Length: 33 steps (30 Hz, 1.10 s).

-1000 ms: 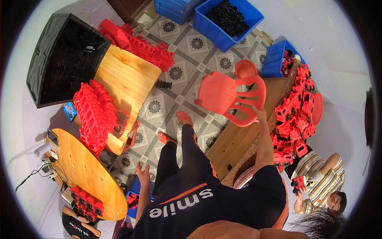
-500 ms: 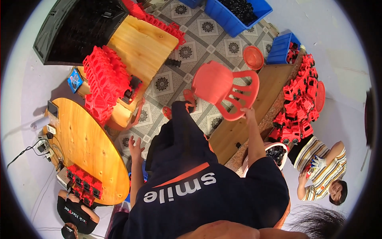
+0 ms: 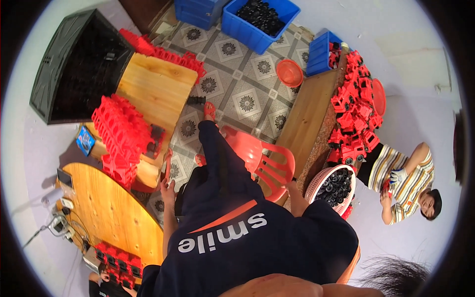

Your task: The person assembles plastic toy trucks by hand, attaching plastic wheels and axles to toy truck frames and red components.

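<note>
1. Red plastic chair with a slatted backrest (image 3: 249, 146) was just beside the person's dark-trousered leg (image 3: 213, 148), which hid part of its seat; I could not tell whether its feet met the floor.
2. Its long axis ran diagonally: the seat's front pointed ahead and leftward, the rounded backrest back toward the person's right hand (image 3: 291, 188).
3. That hand was curled around the backrest's edge, its fingers partly hidden from me.
4. The left hand (image 3: 168, 190) was well apart from the chair, fingers loosely parted, gripping nothing that I could see.
5. On the right, a long brown wooden bench (image 3: 311, 99) crowded the chair; a round pink lattice basket (image 3: 313, 184) of small black parts stood near the right hand.
6. Along that side, red plastic toy trucks (image 3: 352, 128) lay heaped on a speckled ledge (image 3: 321, 143).
7. Ahead, a shallow round red basin (image 3: 289, 73) showed against grey, flower-patterned tiles (image 3: 232, 81).
8. On the left, openwork red plastic frames (image 3: 118, 131) were stacked on a smooth, grained wooden table (image 3: 153, 84).
</note>
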Available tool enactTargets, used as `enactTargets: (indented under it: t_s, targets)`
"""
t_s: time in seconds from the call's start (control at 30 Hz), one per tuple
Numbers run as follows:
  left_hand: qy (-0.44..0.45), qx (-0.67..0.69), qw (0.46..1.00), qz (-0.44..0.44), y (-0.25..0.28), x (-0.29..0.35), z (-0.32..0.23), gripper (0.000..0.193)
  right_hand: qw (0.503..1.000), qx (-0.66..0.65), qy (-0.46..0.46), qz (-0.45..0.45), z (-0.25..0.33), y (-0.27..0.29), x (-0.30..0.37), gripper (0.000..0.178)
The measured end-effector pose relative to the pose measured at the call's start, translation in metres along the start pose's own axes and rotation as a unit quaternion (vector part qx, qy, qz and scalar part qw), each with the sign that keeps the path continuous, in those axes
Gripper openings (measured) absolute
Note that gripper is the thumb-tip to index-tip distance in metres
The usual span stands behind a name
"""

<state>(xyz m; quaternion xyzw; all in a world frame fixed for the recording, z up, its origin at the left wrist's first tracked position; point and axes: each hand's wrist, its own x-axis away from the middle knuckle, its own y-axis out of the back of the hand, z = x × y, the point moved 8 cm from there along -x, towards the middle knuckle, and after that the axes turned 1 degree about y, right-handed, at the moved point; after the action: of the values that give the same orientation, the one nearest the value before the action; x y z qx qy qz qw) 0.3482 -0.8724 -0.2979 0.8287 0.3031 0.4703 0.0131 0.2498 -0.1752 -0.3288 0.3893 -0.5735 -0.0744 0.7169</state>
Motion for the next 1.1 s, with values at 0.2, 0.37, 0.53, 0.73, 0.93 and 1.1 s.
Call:
enactTargets:
  t_s: [0.2, 0.37, 0.53, 0.73, 0.93, 1.1]
  targets:
    - [-0.065, -0.002, 0.996, 0.054, -0.094, -0.017, -0.169, 0.064, 0.958, 0.109, 0.217, -0.15, 0.194, 0.058, -0.052, 0.04]
    - [-0.168, 0.021, 0.973, 0.157, -0.252, -0.062, -0.351, 0.064, 0.928, 0.08, 0.34, -0.13, 0.465, 0.126, -0.102, 0.043]
    - [-0.164, 0.051, 0.951, 0.258, -0.485, -0.176, -0.516, 0.069, 0.921, -0.064, 0.352, -0.155, 0.728, 0.193, -0.26, 0.054]
    - [0.008, 0.073, 0.972, 0.224, -0.684, -0.379, -0.618, 0.105, 0.936, -0.088, 0.301, -0.158, 0.93, 0.181, -0.424, 0.072]
    - [0.018, 0.054, 0.981, 0.184, -0.76, -0.531, -0.695, 0.117, 0.955, -0.053, 0.142, -0.256, 1.005, 0.168, -0.492, 0.077]
    - [0.031, 0.102, 0.967, 0.232, -0.82, -0.584, -0.726, 0.106, 0.951, -0.015, 0.224, -0.215, 0.984, 0.176, -0.544, 0.049]
